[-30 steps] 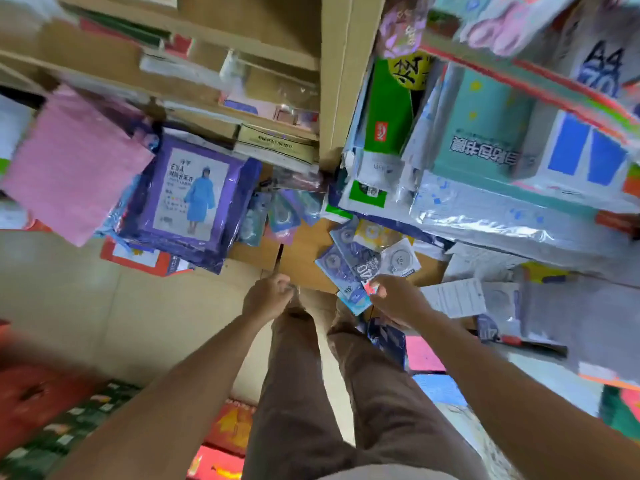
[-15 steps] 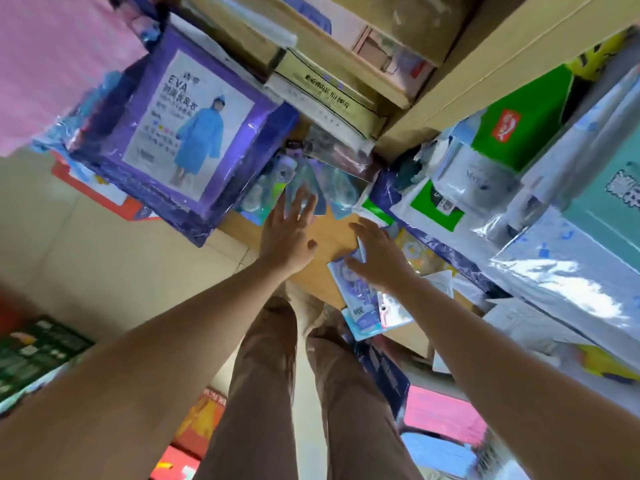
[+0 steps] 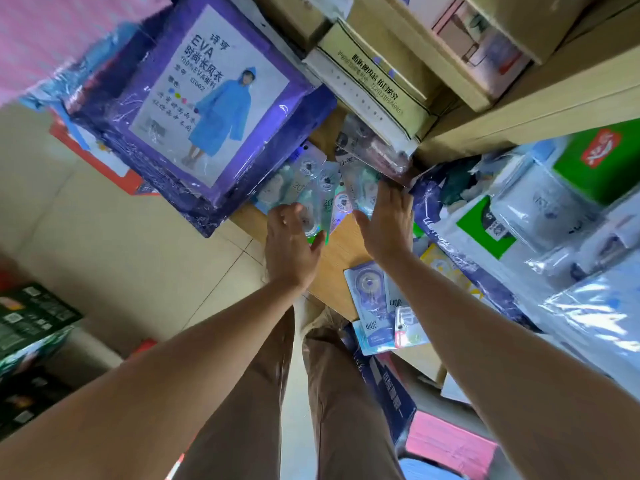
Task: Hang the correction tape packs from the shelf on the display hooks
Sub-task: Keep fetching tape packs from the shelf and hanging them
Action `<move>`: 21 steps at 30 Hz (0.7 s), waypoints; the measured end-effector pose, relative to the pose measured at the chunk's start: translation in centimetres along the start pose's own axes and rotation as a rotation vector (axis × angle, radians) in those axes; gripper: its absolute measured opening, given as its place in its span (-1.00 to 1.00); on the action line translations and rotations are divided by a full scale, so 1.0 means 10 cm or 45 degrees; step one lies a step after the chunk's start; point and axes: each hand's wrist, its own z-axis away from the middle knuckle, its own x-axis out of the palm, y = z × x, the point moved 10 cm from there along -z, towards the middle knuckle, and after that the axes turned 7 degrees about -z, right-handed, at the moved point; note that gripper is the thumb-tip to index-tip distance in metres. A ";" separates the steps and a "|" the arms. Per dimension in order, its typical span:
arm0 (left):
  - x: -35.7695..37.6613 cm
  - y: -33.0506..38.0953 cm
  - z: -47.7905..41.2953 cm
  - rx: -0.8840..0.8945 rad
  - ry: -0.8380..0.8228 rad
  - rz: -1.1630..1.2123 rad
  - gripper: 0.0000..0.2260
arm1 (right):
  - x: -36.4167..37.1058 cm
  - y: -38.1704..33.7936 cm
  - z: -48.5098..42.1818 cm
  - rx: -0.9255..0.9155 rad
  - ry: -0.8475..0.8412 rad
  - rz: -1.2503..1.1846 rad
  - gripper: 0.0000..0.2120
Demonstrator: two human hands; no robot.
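At upper left sits a square raincoat bag (image 3: 207,109) of glossy purple film. Below its right corner the left grip (image 3: 291,247) curls fingers and thumb on one of the packs (image 3: 311,181), shiny translucent blisters fanned on the wooden shelf (image 3: 343,251) at centre frame. The right grip (image 3: 388,223) lies flat, fingers straight, against their right edge.

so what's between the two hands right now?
Head view: a fan of tape packs lies between the left hand and right hand, with bare shelf wood nearer the wrists.
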 end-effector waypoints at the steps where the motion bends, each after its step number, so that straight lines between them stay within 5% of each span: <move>1: 0.00 -0.02 -0.01 -0.066 0.001 -0.026 -0.44 | 0.00 0.01 0.00 0.009 0.006 0.010 -0.35; 6: 0.01 -0.07 -0.03 -0.185 -0.017 -0.079 -0.42 | 0.08 -0.02 0.08 -0.017 -0.027 0.061 -0.40; 13: -0.13 -0.19 0.00 -0.299 -0.058 0.156 -0.46 | -0.01 -0.02 0.41 0.002 0.179 -0.077 -0.45; 21: -0.26 -0.32 0.12 -0.301 -0.132 0.403 -0.55 | -0.02 0.19 0.79 0.066 0.177 -0.264 -0.45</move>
